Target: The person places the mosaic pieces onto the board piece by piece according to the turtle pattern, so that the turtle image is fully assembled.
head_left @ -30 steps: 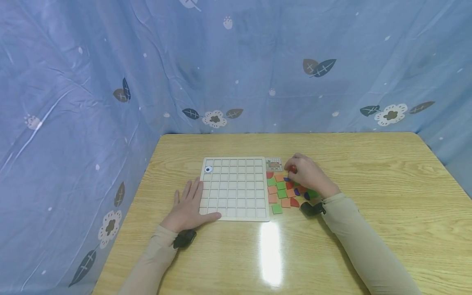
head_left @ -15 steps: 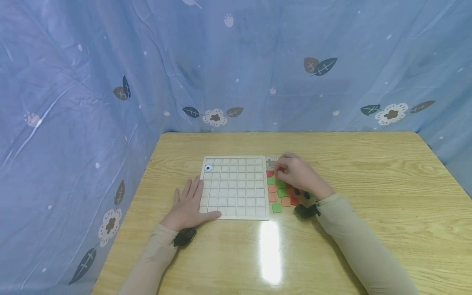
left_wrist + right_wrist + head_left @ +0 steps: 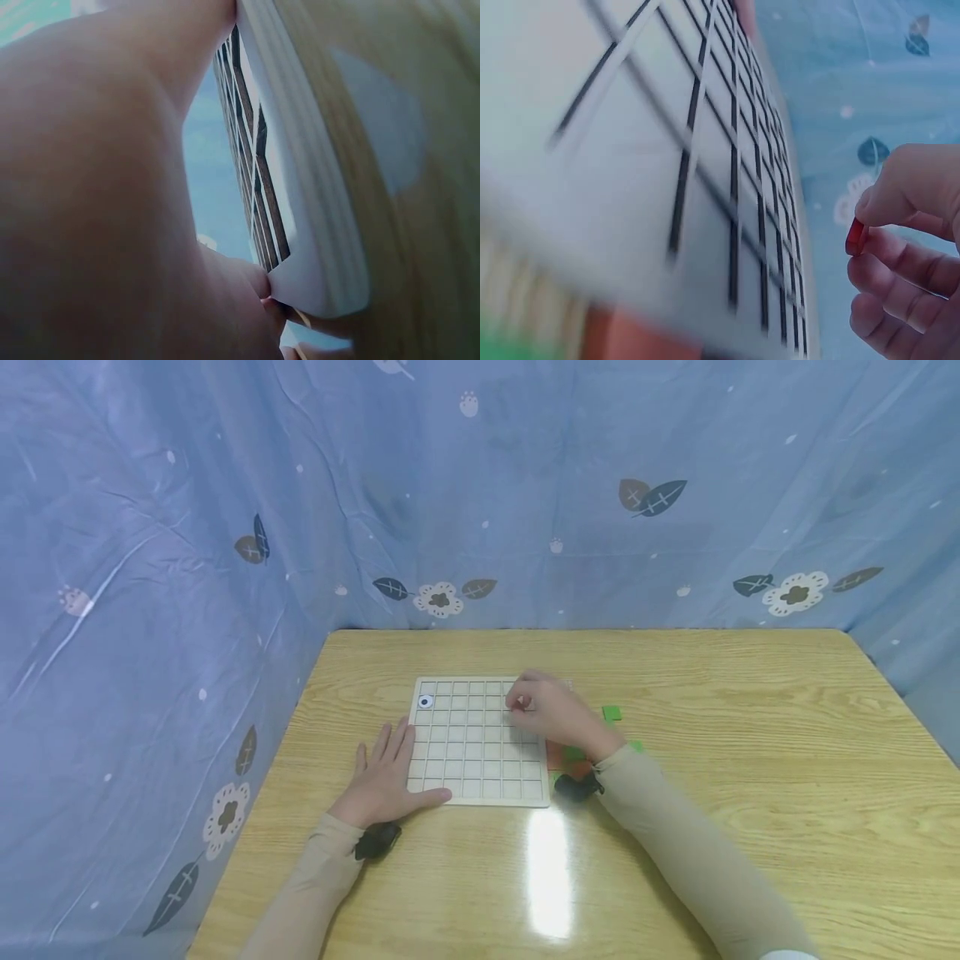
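Note:
A pale square grid board (image 3: 472,752) lies on the wooden table, a white tile with a dark dot (image 3: 425,702) in a left-column cell near its far corner. My left hand (image 3: 382,781) rests along the board's left edge, fingers straight and thumb spread along the near edge; the left wrist view shows the board's rounded corner (image 3: 330,262) beside it. Over the board's far right part is my right hand (image 3: 551,714), slightly blurred. Between its thumb and forefinger it pinches a small red tile (image 3: 857,237), held above the grid.
Right of the board lie loose tiles, partly hidden by the right forearm: a green tile (image 3: 612,712) and an orange tile (image 3: 555,756) among them. A small printed card is almost covered by the right hand. A blue patterned curtain (image 3: 480,510) hangs behind the table.
My right hand, first among the loose tiles, has moved left past the card and over the board with the red tile. My left hand stays in place on the board's edge.

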`<state>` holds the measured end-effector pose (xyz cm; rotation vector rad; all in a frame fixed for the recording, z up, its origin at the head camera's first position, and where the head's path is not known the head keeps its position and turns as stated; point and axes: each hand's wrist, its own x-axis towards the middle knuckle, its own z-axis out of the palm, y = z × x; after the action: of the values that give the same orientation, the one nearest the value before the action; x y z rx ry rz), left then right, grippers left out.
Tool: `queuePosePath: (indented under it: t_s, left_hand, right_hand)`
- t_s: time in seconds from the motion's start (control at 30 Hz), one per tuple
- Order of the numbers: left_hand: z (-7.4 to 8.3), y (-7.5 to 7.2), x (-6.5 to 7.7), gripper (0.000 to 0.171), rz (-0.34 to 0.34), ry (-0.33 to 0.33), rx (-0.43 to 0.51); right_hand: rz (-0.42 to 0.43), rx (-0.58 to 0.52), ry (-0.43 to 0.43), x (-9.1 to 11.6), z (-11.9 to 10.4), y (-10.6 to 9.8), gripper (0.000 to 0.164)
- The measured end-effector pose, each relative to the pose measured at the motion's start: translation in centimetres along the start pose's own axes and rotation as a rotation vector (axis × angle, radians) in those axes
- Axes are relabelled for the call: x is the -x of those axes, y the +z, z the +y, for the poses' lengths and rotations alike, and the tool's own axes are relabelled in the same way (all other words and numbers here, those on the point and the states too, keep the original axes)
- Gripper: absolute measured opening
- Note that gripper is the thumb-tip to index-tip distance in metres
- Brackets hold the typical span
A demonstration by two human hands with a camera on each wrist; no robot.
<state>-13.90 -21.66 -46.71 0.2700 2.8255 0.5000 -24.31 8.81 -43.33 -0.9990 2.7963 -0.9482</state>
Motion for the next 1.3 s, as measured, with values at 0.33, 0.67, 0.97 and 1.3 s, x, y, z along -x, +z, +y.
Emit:
queuePosePath:
  t_s: [0.33, 0.67, 0.97, 1.3]
  left_hand:
    - [-0.1, -0.1, -0.1, 0.129, -0.004, -0.009, -0.014]
    - [-0.2, -0.2, 0.0, 0.128, -0.001, 0.0, -0.006]
    - [-0.1, 0.0, -0.1, 0.128, -0.001, -0.003, -0.011]
    - [-0.3, 0.0, -0.2, 0.128, -0.001, 0.002, -0.022]
  right_hand:
    - [-0.057, -0.022, -0.048, -4.5, -2.9, 1.7, 0.013]
    - [-0.076, 0.037, -0.1, -8.2, -4.4, 4.1, 0.008]
    - [-0.109, 0.054, -0.113, -9.6, -5.1, 5.8, 0.006]
    - [-0.134, 0.074, -0.077, -10.2, -5.0, 6.4, 0.006]
